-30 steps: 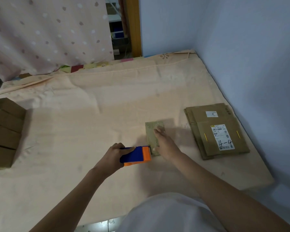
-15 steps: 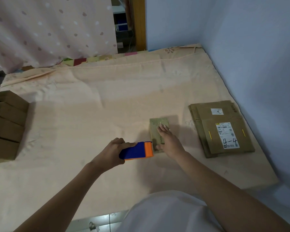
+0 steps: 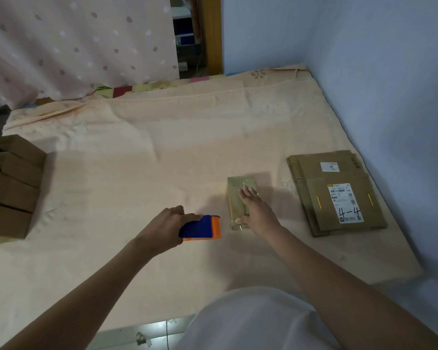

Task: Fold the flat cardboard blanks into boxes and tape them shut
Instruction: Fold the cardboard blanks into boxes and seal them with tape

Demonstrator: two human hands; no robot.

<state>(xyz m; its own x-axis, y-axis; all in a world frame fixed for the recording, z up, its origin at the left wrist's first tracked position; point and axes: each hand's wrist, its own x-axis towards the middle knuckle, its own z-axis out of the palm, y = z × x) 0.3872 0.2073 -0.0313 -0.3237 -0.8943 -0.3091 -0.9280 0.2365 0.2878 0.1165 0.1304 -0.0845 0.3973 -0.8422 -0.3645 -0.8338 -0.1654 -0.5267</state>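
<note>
Pressing flat-fingered at frame centre, the right hand (image 3: pixel 256 213) pinned the small box (image 3: pixel 238 198); the left hand (image 3: pixel 166 227) gripped the tape dispenser (image 3: pixel 204 228), best drawn straight off.

I see a peach sheet (image 3: pixel 162 152) spread over the bed, pale blue walls (image 3: pixel 364 59) right and far, a dotted pink curtain (image 3: pixel 74 41) far left, beside a wooden door frame (image 3: pixel 213 34).
</note>
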